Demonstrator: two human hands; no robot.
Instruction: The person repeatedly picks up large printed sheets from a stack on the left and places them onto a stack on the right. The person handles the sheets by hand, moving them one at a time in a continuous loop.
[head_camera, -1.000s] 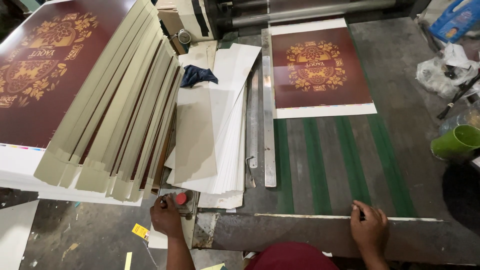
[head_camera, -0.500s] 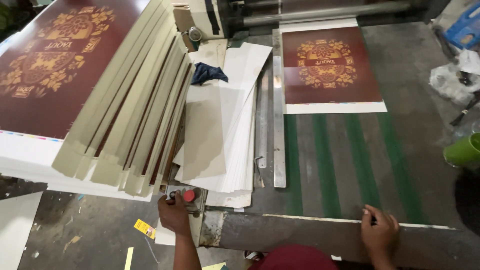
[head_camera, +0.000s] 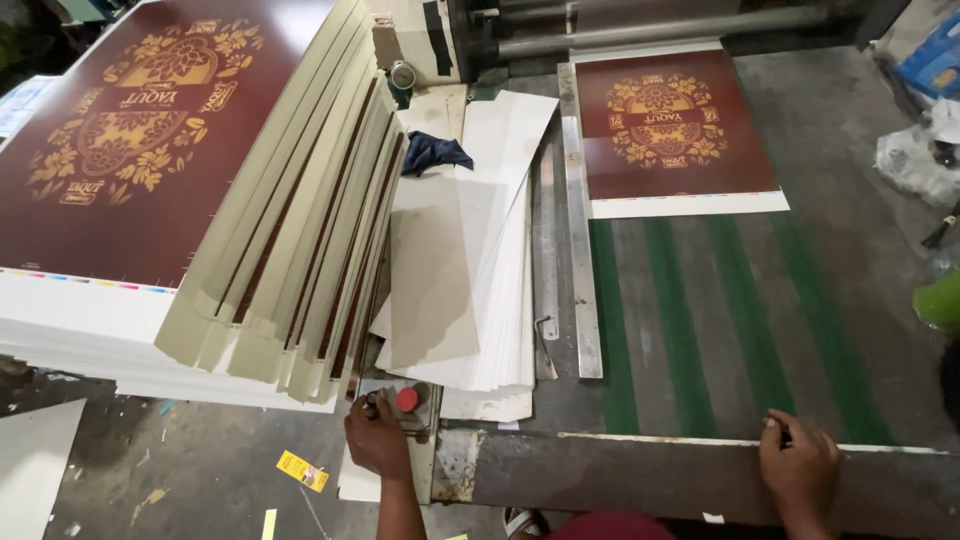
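My left hand (head_camera: 377, 436) rests on a small control box with a red button (head_camera: 406, 399) at the machine's front left corner, fingers touching the box beside the button. My right hand (head_camera: 798, 467) lies on the front edge of the feed table (head_camera: 680, 470), fingers curled over a small dark object. A maroon printed sheet with gold ornament (head_camera: 668, 132) lies at the far end of the green conveyor belts (head_camera: 685, 320), by the rollers. A large fanned stack of the same printed sheets (head_camera: 190, 190) sits to the left.
A pile of plain white and beige boards (head_camera: 470, 260) lies between the stack and a long metal guide rail (head_camera: 582, 250). A dark blue rag (head_camera: 433, 152) sits on the boards. A green container (head_camera: 940, 300) and plastic bags (head_camera: 915, 160) are at right.
The view has shifted slightly, so the sheet and stack sit a little lower and to the right. Both hands stay on the control box and the table edge.
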